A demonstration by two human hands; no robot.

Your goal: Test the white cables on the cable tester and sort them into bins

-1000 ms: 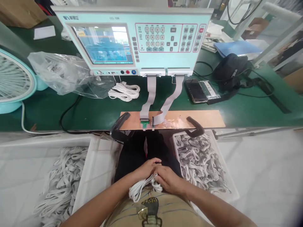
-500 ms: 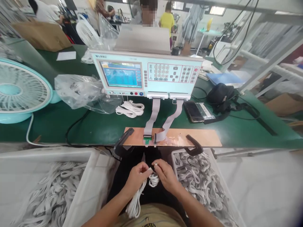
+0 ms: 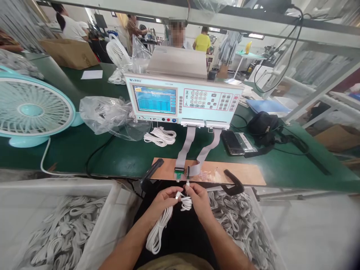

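My left hand [image 3: 163, 198] pinches one plug end of a coiled white cable [image 3: 157, 232], whose loops hang down toward my lap. My right hand [image 3: 198, 198] pinches the cable's other plug end and holds it upright just under the small connectors [image 3: 182, 174] on the wooden board [image 3: 239, 174]. Two grey ribbon cables [image 3: 188, 146] run from those connectors up to a light blue tester [image 3: 184, 99] with a lit screen and a keypad.
White bins of coiled white cables sit at my left [image 3: 62, 228] and right [image 3: 242, 221]. On the green bench [image 3: 56, 150] are a turquoise fan [image 3: 30, 110], a plastic bag [image 3: 109, 116], another cable coil [image 3: 160, 135], a phone [image 3: 232, 142] and a black pouch [image 3: 263, 125]. People work at benches behind.
Both hands have lifted the cable from my lap up toward the board's connectors, the plug ends now separated and held upright. My view has tilted upward.
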